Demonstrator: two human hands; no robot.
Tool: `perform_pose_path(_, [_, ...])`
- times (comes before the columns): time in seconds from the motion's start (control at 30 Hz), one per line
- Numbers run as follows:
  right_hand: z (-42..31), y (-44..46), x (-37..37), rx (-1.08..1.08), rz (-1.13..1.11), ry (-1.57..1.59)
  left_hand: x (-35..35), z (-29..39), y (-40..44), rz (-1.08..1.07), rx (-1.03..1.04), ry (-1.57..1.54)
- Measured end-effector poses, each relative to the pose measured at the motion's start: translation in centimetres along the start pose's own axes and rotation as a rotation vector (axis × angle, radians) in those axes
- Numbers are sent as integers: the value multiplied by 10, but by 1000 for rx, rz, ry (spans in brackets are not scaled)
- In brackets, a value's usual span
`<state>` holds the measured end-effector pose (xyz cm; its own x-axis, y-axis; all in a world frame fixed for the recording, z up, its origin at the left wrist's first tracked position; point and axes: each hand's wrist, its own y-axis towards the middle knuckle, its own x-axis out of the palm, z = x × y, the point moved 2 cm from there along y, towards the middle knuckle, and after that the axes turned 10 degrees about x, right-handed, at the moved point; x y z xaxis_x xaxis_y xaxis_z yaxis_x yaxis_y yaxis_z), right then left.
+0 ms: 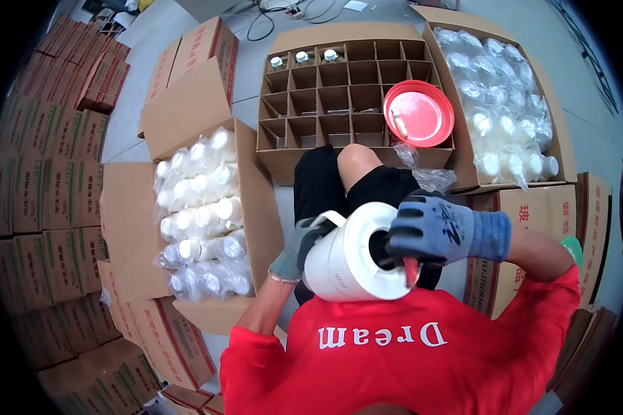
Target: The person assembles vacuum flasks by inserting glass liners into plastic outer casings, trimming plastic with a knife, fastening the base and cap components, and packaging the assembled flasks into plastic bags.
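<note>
A large white jug (332, 266) lies tilted across my lap, with a loop handle and a round dark opening in its end. My left hand (303, 249), in a grey-green glove, is wrapped around the handle side of it. At the opening is my right hand (429, 232) in a blue and dark glove, its fingers curled over the rim. A small red piece (411, 271) sticks out below those fingers; what it belongs to is hidden.
Ahead stands a divided carton (273, 166) with several white-capped bottles (302, 57) in its back row. A red basin (446, 114) rests on its right corner. Open cartons of plastic-wrapped white bottles (201, 183) flank me. Stacked cartons (55, 187) line the left.
</note>
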<state>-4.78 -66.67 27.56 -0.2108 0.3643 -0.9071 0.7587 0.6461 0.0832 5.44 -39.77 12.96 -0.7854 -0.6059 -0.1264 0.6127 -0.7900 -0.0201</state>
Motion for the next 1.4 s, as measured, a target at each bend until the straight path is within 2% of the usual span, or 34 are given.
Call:
perform_pose_path(0.03, [4,-1,-1,212,17,148,-8,13,2,176,-144,-7])
perform_pose_path(0.07, [13,-2,6,370,131,356,-16,26,4,364,-278,-35])
perform_pose_path(0.13, [34,2,30,671,342,765,-32,31,12,480,89,349])
perform_pose_path(0.17, [43,7,43,811,441,967,-31,66,27,593,191,196])
perform_pose_path(0.2, [55,7,70,777,530,1182,-33,78,36,578,214,255])
perform_pose_path(0.23, [55,7,75,762,514,1145,-40,85,42,562,235,314])
perform_pose_path(0.27, [56,7,80,747,499,1108,-49,82,47,541,396,273])
perform_pose_path(0.3, [62,7,79,615,433,953,-63,82,51,498,367,410])
perform_pose_path(0.37, [87,0,83,377,372,767,-76,109,73,241,449,437])
perform_pose_path(0.43, [141,-28,88,511,607,568,-80,132,92,-53,589,580])
perform_pose_path(0.47, [172,-39,97,818,653,508,-67,149,100,-172,582,665])
perform_pose_path(0.5, [200,-50,107,1125,681,444,-51,158,106,-384,705,827])
perform_pose_path(0.53, [233,-57,113,1208,622,337,-34,152,107,-508,738,950])
perform_pose_path(0.6, [270,-68,132,1315,571,172,9,155,104,-922,813,1055])
perform_pose_path(0.67, [287,-75,141,1370,600,55,18,141,99,-998,815,1088])
perform_pose_path(0.7, [286,-86,144,1364,655,208,18,132,96,-1029,836,1110])
perform_pose_path(0.8, [265,-124,164,1390,772,486,-4,121,83,-780,618,1192])
perform_pose_path(0.83, [253,-142,179,1456,833,438,-16,121,77,-699,534,1249])
perform_pose_path(0.87, [243,-158,203,1661,787,647,-34,120,73,-553,505,1271])
perform_pose_path(0.93, [227,-183,264,1810,698,1302,-63,117,74,-272,419,1287])
perform_pose_path(0.97, [217,-178,270,1908,763,1406,-74,113,77,-133,369,1286])
perform_pose_path(1.0, [207,-168,277,2005,824,1513,-82,107,82,-67,380,1200])
perform_pose_path(1.03, [201,-161,281,2099,883,1620,-79,108,96,-2,292,1068])
perform_pose_path(1.07, [210,-160,294,1933,897,1836,-75,106,109,23,264,941])
perform_pose_path(1.1, [219,-158,304,1774,960,1776,-71,102,123,47,239,818])
perform_pose_path(1.17, [225,-134,272,1453,1053,1641,-59,93,153,12,252,699])
perform_pose_path(1.23, [230,-114,192,1140,1165,1769,-46,77,183,-15,74,386])
perform_pose_path(1.27, [233,-105,153,925,1263,1983,-37,75,199,-80,37,304])
perform_pose_path(1.3, [244,-102,123,701,1207,2073,-27,74,215,-146,2,221])
perform_pose_path(1.33, [257,-98,95,512,1244,2008,-19,70,230,-230,123,259])
perform_pose_path(1.4, [298,-87,51,148,1160,2156,-3,64,251,-366,362,455])
